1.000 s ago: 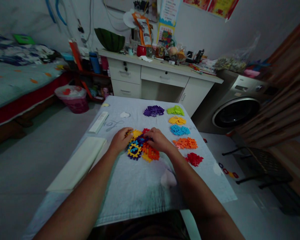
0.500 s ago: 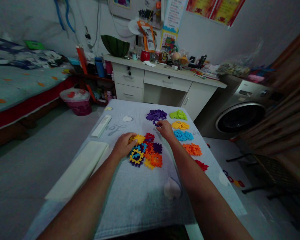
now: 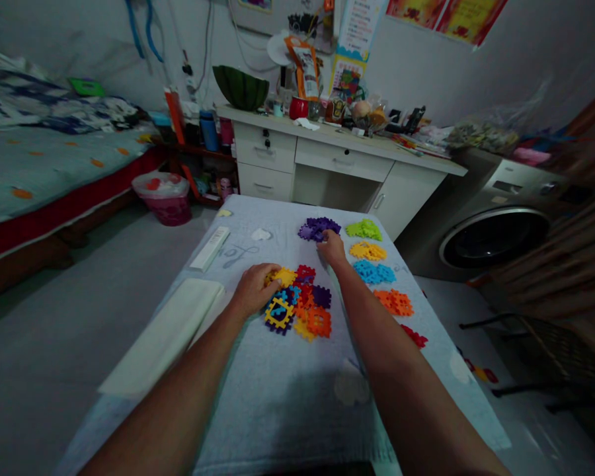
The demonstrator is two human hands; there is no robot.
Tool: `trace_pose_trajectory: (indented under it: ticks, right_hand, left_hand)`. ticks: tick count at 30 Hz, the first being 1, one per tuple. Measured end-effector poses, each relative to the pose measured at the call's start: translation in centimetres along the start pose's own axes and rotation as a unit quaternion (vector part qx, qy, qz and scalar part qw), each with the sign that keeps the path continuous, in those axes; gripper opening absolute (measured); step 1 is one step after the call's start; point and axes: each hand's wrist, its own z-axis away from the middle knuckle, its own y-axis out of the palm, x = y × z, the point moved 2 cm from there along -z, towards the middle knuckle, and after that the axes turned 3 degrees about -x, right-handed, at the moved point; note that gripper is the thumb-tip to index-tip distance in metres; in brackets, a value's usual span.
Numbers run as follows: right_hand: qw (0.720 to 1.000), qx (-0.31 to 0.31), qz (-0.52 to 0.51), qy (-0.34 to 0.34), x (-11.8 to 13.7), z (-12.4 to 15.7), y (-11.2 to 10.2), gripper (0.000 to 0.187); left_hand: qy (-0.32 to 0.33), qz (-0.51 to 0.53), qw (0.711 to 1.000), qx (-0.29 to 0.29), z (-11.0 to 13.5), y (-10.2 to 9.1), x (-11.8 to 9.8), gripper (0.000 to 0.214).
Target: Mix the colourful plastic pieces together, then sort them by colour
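Observation:
At the left of the mixed pile of square notched plastic puzzle pieces (image 3: 318,322), my left hand (image 3: 256,288) has its thumb and fingers closed around the edge of a yellow puzzle piece (image 3: 285,276). A yellow frame piece (image 3: 279,314) lies in front of it, over dark purple and blue ones. My right hand (image 3: 333,250) is at the near right edge of the purple pile (image 3: 316,228), fingertips touching it. Its thumb and fingers are apart, and no piece shows between them.
Right of the purple pile, a row of sorted piles runs toward me: green (image 3: 364,229), yellow (image 3: 367,250), light blue (image 3: 373,272), orange (image 3: 395,302) and red (image 3: 414,336). A long white box (image 3: 210,248) and a folded pale cloth (image 3: 166,337) lie on the left.
The purple piece that stuck out from my right fingers is now among the purple pile, and those fingers have parted. My left hand stays at the yellow piece. The whole view has shifted slightly.

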Motion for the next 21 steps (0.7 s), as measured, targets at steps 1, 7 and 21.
trace_pose_trajectory:
  ticks: [1, 7, 21]
  right_hand:
    - [0.999, 0.025, 0.005, -0.02, 0.2, 0.6, -0.4, 0.031]
    - [0.957, 0.274, 0.013, -0.099, 1.4, 4.7, -2.9, 0.019]
    - [0.909, 0.263, -0.313, 0.084, -0.1, 5.5, -3.6, 0.008]
  left_hand:
    - [0.0, 0.001, 1.0, -0.001, 0.0, 0.0, 0.0, 0.038]
    - [0.01, -0.009, 1.0, -0.003, -0.1, 0.1, -0.1, 0.037]
    - [0.007, 0.01, 1.0, -0.014, 0.0, 0.0, -0.1, 0.041]
